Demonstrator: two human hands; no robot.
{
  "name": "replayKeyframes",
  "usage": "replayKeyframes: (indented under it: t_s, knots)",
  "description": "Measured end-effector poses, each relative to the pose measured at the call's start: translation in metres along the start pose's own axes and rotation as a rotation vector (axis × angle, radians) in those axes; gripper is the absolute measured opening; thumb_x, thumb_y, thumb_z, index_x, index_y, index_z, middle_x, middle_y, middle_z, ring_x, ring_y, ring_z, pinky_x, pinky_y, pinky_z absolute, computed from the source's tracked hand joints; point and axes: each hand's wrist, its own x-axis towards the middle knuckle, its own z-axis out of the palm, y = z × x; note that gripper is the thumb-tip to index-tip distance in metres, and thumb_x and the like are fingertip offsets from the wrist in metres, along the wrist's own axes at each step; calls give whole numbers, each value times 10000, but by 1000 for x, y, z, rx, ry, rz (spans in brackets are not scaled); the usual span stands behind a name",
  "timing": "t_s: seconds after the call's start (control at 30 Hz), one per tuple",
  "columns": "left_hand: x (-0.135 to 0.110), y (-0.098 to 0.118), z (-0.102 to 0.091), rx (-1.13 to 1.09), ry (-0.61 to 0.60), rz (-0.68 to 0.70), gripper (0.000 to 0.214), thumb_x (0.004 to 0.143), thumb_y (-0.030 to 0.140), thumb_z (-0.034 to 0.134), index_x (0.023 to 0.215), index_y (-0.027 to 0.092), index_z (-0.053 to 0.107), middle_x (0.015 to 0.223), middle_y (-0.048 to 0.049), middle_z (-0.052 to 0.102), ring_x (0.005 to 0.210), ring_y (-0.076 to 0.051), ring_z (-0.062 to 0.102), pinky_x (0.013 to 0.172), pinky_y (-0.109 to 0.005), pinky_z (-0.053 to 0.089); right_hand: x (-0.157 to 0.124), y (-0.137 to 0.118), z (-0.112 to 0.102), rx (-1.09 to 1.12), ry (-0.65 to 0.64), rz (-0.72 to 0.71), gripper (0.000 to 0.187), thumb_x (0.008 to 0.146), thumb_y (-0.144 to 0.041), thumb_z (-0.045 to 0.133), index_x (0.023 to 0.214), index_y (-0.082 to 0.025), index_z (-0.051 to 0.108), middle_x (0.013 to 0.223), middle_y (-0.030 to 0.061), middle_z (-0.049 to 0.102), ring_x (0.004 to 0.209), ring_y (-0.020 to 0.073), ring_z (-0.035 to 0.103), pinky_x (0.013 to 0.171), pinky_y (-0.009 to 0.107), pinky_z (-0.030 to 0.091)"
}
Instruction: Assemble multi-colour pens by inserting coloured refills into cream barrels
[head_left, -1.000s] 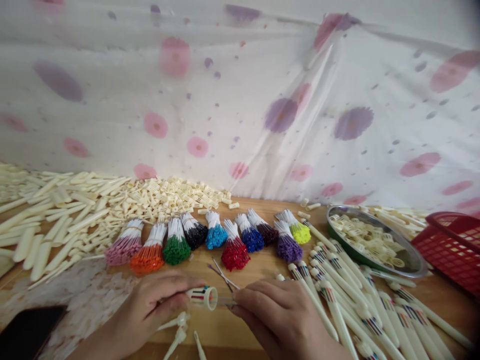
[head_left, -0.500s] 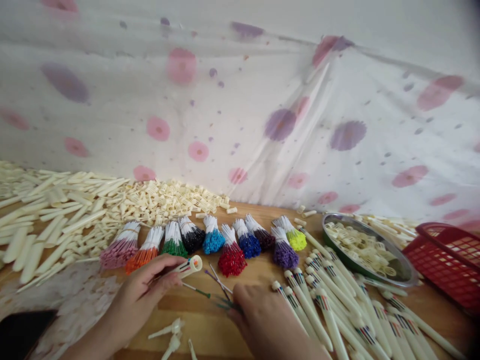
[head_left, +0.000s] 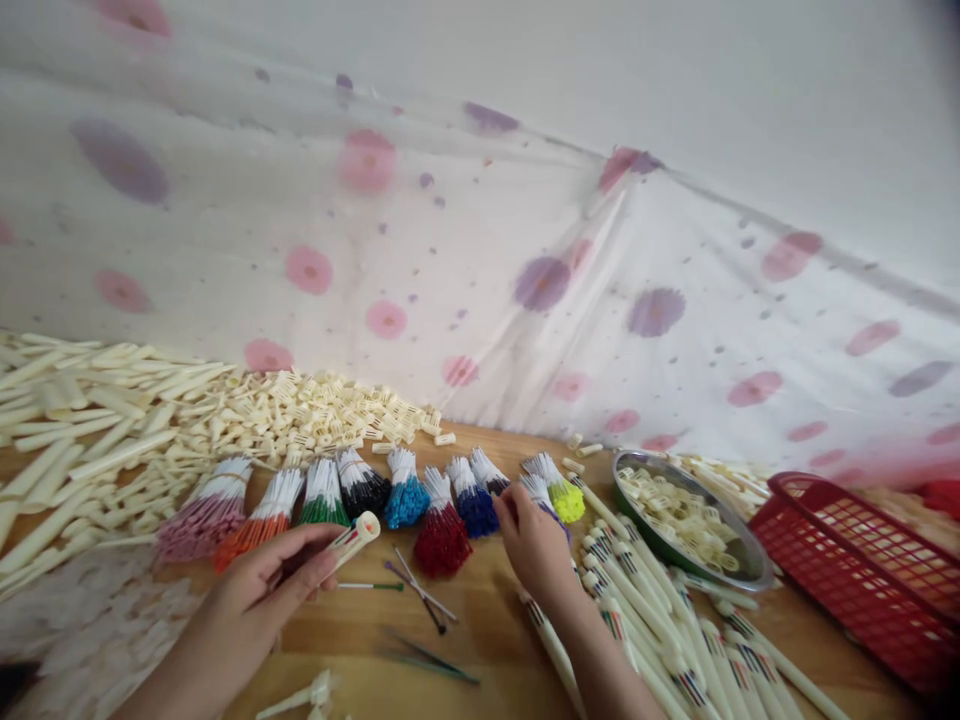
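My left hand [head_left: 281,580] is closed around a cream pen barrel [head_left: 358,540]. The barrel's open end faces right, and coloured slots show near it. At the row of refill bundles, my right hand [head_left: 534,545] has its fingers drawn together beside the dark maroon bundle [head_left: 489,470] and the purple bundle [head_left: 538,490]. What those fingers hold, if anything, is hidden. Between the hands lie a green-tipped refill [head_left: 371,586] and crossed loose refills [head_left: 424,588]. Nearer me is a blurred, dark V-shaped tool, apparently tweezers [head_left: 435,661].
Cream pen parts [head_left: 322,410] are heaped at the back left. Finished-looking pens [head_left: 660,610] cover the right side, beside a metal bowl [head_left: 754,575] of small cream parts and a red basket [head_left: 832,540]. A flowered plastic sheet [head_left: 450,260] hangs behind the table.
My right hand has moved up and away to the bundles, and the dark tool it held is on the table. My left hand still holds the barrel, slightly lower left. The view has shifted.
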Motion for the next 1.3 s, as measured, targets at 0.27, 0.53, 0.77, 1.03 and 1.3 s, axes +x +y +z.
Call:
replayKeyframes:
  t_s: [0.27, 0.53, 0.77, 1.03, 1.3]
  knots:
    - [-1, -6, 2, -2, -43, -63, 359, 742, 511, 568, 926, 230, 694, 765, -12, 753, 676, -187, 702, 619, -233, 560, 31, -4, 12, -35, -100, 4, 194, 928, -253, 462, 1060, -128, 529, 819, 51, 683, 759, 179, 653, 634, 270, 447]
    - [-1, -8, 0, 9, -76, -108, 381, 748, 512, 551, 962, 222, 675, 741, 1, 732, 738, -189, 678, 666, -209, 532, 50, 1, 3, -150, -244, -3, 224, 908, -294, 518, 1082, -164, 569, 1080, 63, 597, 905, 180, 603, 782, 378, 507]
    - [-3, -13, 0, 13, -89, -142, 407, 760, 531, 540, 1012, 230, 647, 813, -3, 736, 792, -196, 687, 696, -217, 525, 48, -8, 5, -270, -288, -18, 227, 902, -288, 528, 1084, -160, 567, 1089, 65, 592, 917, 186, 600, 785, 382, 505]
    - [-2, -14, -2, -47, -142, -150, 379, 760, 506, 571, 1018, 241, 652, 864, 8, 735, 803, -176, 680, 727, -199, 528, 42, -6, 16, -274, -227, 62, 253, 901, -291, 530, 1105, -143, 551, 1065, 66, 597, 885, 183, 609, 755, 375, 516]
    - [-2, -10, -1, -34, -102, -142, 362, 741, 494, 585, 978, 234, 673, 790, 11, 735, 766, -178, 679, 697, -196, 532, 32, 12, 22, -18, -246, -38, 235, 886, -294, 553, 1056, -133, 571, 1050, 66, 598, 883, 181, 603, 756, 369, 507]
